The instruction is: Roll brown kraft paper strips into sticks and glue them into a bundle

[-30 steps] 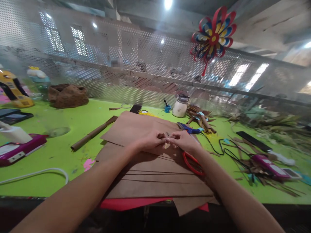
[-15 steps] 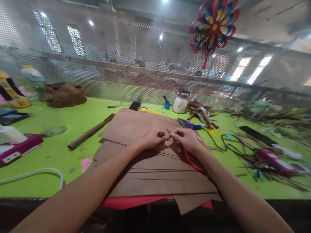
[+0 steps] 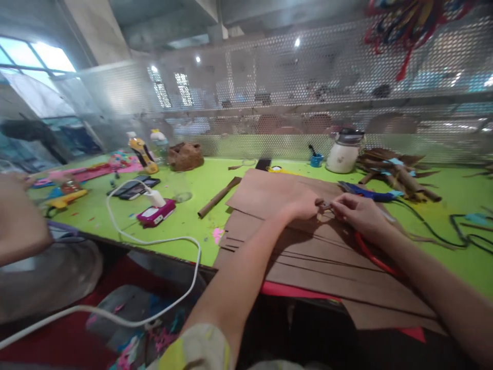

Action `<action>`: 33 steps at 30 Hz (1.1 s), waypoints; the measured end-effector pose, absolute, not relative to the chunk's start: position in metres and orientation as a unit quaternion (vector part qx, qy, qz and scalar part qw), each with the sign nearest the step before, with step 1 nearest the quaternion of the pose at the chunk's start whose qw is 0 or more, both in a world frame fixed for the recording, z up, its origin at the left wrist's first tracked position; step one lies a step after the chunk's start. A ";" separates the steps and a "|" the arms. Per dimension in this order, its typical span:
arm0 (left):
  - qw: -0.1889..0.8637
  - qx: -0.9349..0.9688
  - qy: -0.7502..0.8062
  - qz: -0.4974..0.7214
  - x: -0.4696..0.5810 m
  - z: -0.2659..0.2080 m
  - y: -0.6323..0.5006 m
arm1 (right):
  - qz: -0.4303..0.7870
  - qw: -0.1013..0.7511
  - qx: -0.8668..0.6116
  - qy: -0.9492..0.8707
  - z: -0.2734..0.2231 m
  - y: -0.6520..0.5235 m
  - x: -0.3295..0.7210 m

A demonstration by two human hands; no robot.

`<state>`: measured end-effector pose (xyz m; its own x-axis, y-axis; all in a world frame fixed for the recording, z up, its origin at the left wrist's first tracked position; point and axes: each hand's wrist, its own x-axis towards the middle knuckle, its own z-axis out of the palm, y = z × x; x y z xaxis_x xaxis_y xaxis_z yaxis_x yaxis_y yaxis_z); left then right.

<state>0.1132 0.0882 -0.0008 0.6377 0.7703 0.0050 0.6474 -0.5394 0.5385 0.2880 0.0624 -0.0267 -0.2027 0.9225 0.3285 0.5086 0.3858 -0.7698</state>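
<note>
The view has swung left, showing more of the green table (image 3: pixel 188 218). Brown sheets (image 3: pixel 256 191) lie along its near edge. A co-worker's arm (image 3: pixel 19 226) now enters, cut off at left; the hanging ornament (image 3: pixel 414 23) loses its top. Left hand (image 3: pixel 302 204) and right hand (image 3: pixel 357 211) pinch a brown scrap (image 3: pixel 325 204) above the sheets, its shape partly hidden by fingers.

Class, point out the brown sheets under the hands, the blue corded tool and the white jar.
Brown sheets (image 3: pixel 308 253): head view, bare surface near the pile's middle.
Blue corded tool (image 3: pixel 379 196): head view, its handle.
White jar (image 3: pixel 342 157): head view, its body.
</note>
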 end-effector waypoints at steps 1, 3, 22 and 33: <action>0.239 0.868 0.415 0.132 0.110 0.001 0.081 | 0.277 0.403 -0.481 -0.728 -0.025 0.059 0.286; 0.226 0.866 0.418 0.158 0.103 0.005 0.064 | 0.305 0.411 -0.460 -0.726 -0.020 0.053 0.282; 0.295 0.860 0.393 0.139 0.093 0.010 0.055 | 0.392 0.339 -0.410 -0.750 -0.018 0.045 0.282; 0.451 0.774 0.404 0.183 0.081 -0.023 0.070 | 0.295 0.336 -0.441 -0.778 -0.041 0.057 0.281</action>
